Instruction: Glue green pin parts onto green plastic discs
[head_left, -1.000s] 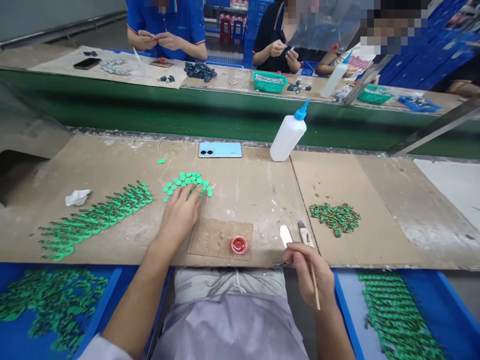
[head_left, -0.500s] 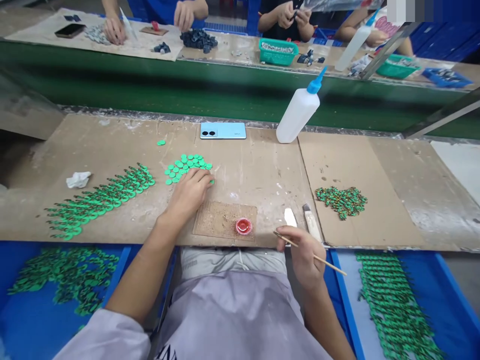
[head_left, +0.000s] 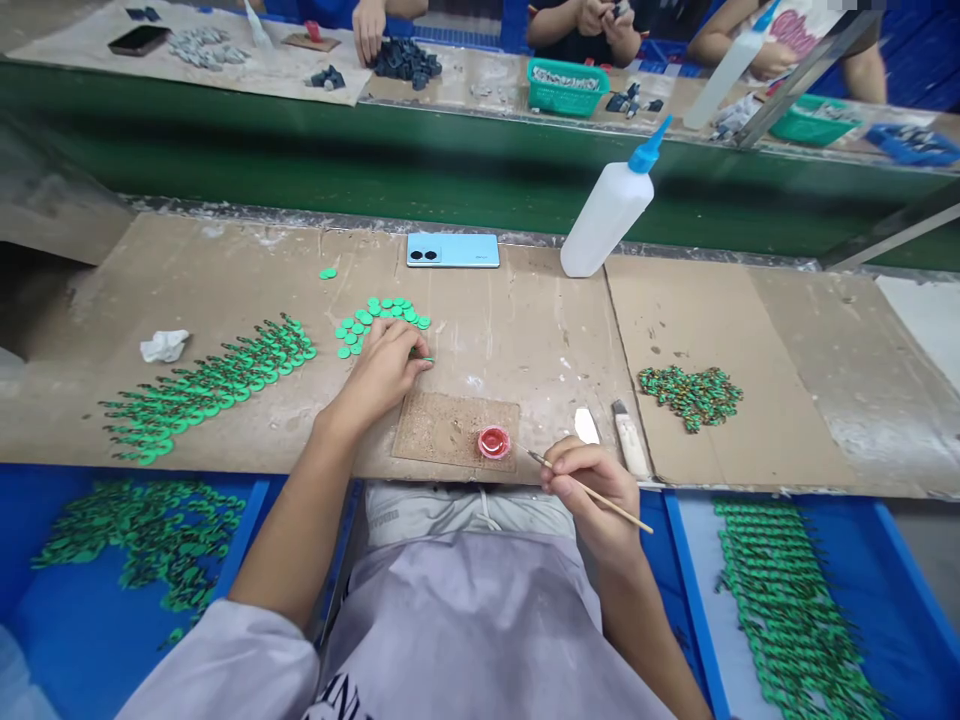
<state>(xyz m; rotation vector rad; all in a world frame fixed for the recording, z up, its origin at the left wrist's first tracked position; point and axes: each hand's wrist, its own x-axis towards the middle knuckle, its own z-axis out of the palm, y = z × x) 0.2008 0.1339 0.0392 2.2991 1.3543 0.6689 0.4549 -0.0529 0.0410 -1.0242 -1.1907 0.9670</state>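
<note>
Since a moment ago, the thin stick (head_left: 592, 490) has tilted toward the red cap (head_left: 494, 441), pinched in the right hand (head_left: 592, 490). At ten o'clock, the left hand (head_left: 382, 370) rests curled on green discs (head_left: 379, 318), fingers half closed.

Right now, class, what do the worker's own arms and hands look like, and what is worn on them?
Both hands, left hand and right hand, are bare: no gloves, rings or watch visible. The forearms are uncovered; a pale lilac-grey sleeve shows only at the left upper arm.
</note>
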